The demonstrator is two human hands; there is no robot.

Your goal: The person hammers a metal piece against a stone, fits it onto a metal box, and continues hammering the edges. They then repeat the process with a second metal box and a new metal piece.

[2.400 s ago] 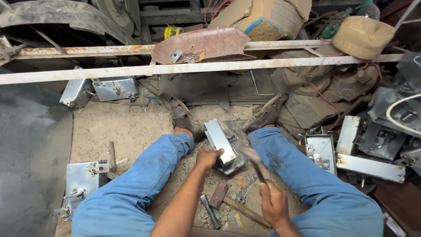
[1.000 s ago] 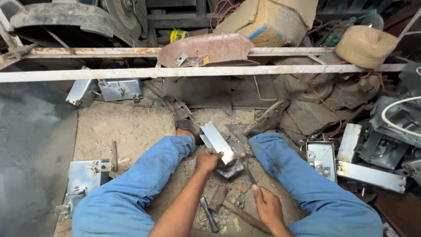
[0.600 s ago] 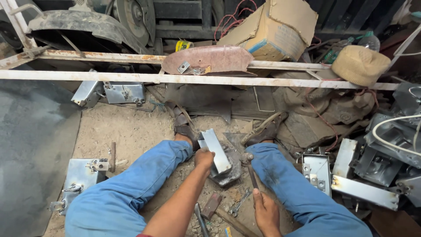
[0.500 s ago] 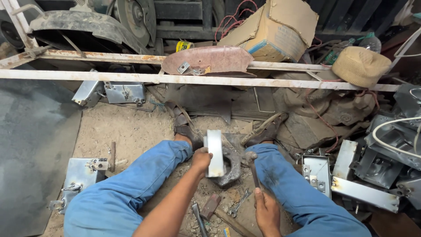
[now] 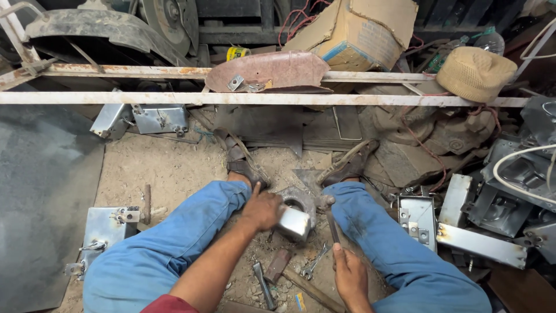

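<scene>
I sit on sandy ground with my legs in blue trousers spread apart. My left hand [image 5: 263, 208] grips a shiny metal bracket [image 5: 294, 222] and holds it down on a round iron ring block [image 5: 300, 200] between my knees. My right hand [image 5: 349, 277] is closed around the handle of a hammer [image 5: 328, 213], whose head rests low beside the ring block. A spanner [image 5: 313, 262], a chisel [image 5: 262, 282] and a rusty flat piece [image 5: 278, 264] lie on the ground between my legs.
More metal brackets lie at the left [image 5: 101, 235], the back left [image 5: 139, 120] and in a pile at the right [image 5: 457, 226]. A white bar [image 5: 243, 98] and a rusty rail cross ahead; behind them are a cardboard box [image 5: 359, 29] and a woven cap [image 5: 475, 72].
My left hand has turned the bracket from flat to on edge and then laid it down on the ring block. The hammer in my right hand has come down from its raised position.
</scene>
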